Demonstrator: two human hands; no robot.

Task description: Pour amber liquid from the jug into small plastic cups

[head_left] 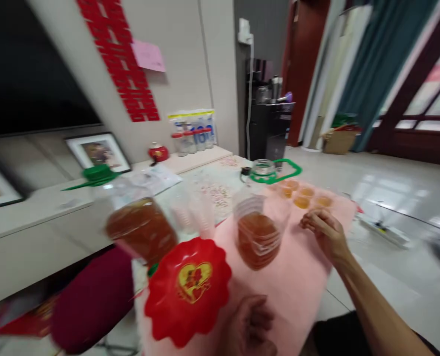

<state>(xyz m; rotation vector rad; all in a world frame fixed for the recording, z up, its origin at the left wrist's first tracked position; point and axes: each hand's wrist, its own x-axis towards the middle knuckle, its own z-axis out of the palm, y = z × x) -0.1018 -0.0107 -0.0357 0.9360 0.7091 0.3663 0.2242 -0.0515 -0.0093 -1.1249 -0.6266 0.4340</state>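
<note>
Pink tabletop [301,277]: blurred clear cup [257,237], amber liquid, ribbed.

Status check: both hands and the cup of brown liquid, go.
Right hand curled, empty, resting on pink cloth. Left hand empty beside red plate. Cup untouched, between them.

Right hand [326,232] rests on pink cloth [294,282] beside amber cup [259,237]; left hand [251,326] touches red plate [188,289].

Beige wall [183,64] with red paper cut-out [119,59], dark screen [27,74], framed pictures [98,151] on a long pale sideboard [30,217], glossy tiled floor [390,183], teal curtain [375,64], bright windows [433,94], black cabinet [270,128]
</note>
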